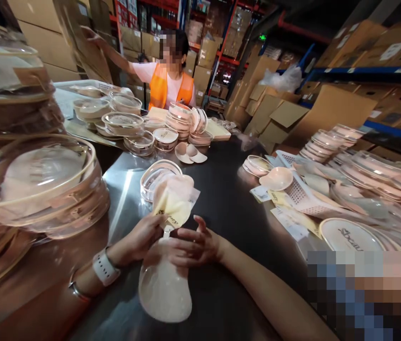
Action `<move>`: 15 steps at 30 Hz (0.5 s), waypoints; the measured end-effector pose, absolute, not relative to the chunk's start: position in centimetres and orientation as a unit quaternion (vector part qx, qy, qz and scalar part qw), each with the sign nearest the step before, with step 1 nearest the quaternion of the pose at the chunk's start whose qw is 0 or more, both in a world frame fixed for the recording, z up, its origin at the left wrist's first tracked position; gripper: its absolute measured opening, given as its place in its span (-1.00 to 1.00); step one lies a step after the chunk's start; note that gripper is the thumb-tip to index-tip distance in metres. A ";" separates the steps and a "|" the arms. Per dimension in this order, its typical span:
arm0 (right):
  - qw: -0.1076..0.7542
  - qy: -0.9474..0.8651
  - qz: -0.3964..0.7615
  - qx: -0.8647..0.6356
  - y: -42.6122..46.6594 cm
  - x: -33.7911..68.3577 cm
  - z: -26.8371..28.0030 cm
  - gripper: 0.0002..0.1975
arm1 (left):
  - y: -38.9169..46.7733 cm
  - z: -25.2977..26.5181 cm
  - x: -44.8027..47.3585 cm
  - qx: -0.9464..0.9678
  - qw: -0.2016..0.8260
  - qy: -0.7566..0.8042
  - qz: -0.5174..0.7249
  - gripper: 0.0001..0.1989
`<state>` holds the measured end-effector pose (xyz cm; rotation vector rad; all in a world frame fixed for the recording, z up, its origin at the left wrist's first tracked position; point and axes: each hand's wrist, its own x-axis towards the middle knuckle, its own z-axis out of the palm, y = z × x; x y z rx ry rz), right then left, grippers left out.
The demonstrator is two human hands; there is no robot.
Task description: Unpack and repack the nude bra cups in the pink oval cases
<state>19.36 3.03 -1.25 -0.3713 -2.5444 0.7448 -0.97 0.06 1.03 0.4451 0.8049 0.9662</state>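
Observation:
A pale, skin-toned stick-on bra [165, 289] hangs between my hands, with two cups joined by a clear front clasp. My left hand [147, 234] pinches the upper cup together with a yellow printed card [172, 210]. A clear film corner shows beside this card. My right hand [196, 244] lies across the top of the lower cup, close to the clasp. Its fingers are apart and partly stretched, without a visible firm grip. Just beyond the upper cup, a round clear case [158, 175] rests on the dark table.
Stacked clear cases [51, 189] crowd the left side. More cases and loose cups [190, 154] lie at the back. On the right are a white perforated basket [305, 194], cards [289, 222] and piled cases. A person in an orange vest [159, 87] stands across the table [222, 189].

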 end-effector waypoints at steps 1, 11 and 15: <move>0.260 -0.918 0.265 -0.137 2.8 19.2 -1.5 -0.79 | 0.2 1.1 -1.1 0.212 0.784 0.373 0.450 -0.89; 0.560 -0.469 0.570 -0.376 1.3 15.1 -1.6 0.10 | -0.1 0.5 -0.1 0.272 0.734 0.369 0.501 -0.44; 0.588 -0.414 0.567 -0.401 0.7 14.7 -1.7 0.22 | -0.1 -0.4 0.3 0.307 0.702 0.398 0.504 -0.41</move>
